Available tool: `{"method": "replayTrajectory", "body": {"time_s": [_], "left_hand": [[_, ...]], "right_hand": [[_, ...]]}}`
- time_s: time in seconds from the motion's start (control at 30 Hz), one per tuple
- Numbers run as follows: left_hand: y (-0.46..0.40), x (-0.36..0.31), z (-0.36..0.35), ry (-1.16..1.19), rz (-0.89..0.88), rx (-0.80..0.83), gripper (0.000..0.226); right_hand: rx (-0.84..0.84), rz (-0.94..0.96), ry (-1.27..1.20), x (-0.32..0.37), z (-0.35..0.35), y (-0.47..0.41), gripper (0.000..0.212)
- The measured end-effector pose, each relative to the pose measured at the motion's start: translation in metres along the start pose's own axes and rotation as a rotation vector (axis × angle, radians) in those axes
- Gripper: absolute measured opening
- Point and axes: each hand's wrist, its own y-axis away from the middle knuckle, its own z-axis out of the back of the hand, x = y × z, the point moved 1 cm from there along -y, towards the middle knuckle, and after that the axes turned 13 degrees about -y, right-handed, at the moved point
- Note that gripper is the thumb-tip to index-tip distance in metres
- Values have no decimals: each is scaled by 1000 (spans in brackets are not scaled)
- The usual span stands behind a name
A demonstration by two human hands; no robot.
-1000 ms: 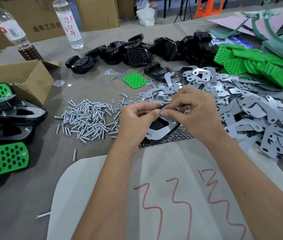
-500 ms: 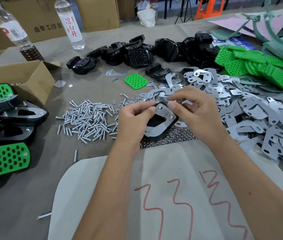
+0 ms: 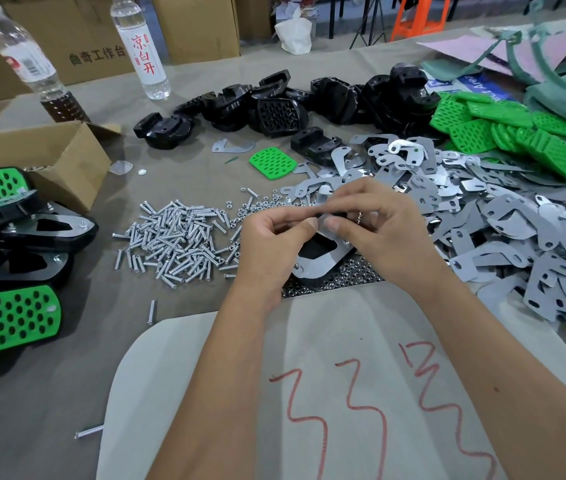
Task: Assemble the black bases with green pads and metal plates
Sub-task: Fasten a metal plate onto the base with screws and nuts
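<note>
My left hand [image 3: 271, 244] and my right hand [image 3: 378, 230] hold one black base with a metal plate [image 3: 319, 259] on it, just above a heap of small nuts [image 3: 354, 277]. The fingers of both hands pinch its upper edge, which they hide. Loose black bases [image 3: 274, 112] lie at the back of the table. Green pads [image 3: 517, 133] are heaped at the back right, and a single green pad [image 3: 272, 163] lies alone. Metal plates [image 3: 517, 237] spread over the right side. Screws [image 3: 177, 240] are piled to the left of my hands.
Finished assemblies [image 3: 7, 320] with green pads are stacked at the left edge, next to an open cardboard box [image 3: 42, 161]. Two bottles [image 3: 143, 50] stand at the back left. A grey board with red marks [image 3: 343, 393] lies under my forearms.
The base with its plate tilted up half a second ago and is now lower again. Both hands' fingers have closed back over its upper edge.
</note>
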Motion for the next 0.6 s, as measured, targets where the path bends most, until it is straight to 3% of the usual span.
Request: {"method": "replayTrajectory", "body": {"time_s": [0.23, 0.43, 0.6], "left_hand": [[1, 0, -1, -18, 3, -1, 20], [0, 1, 0, -10, -9, 0, 24], [0, 1, -1, -17, -5, 4, 21]], "right_hand": [[-77, -96, -88, 0, 5, 1, 9], [3, -98, -90, 3, 2, 1, 21], [-47, -129, -88, 2, 5, 2, 9]]}}
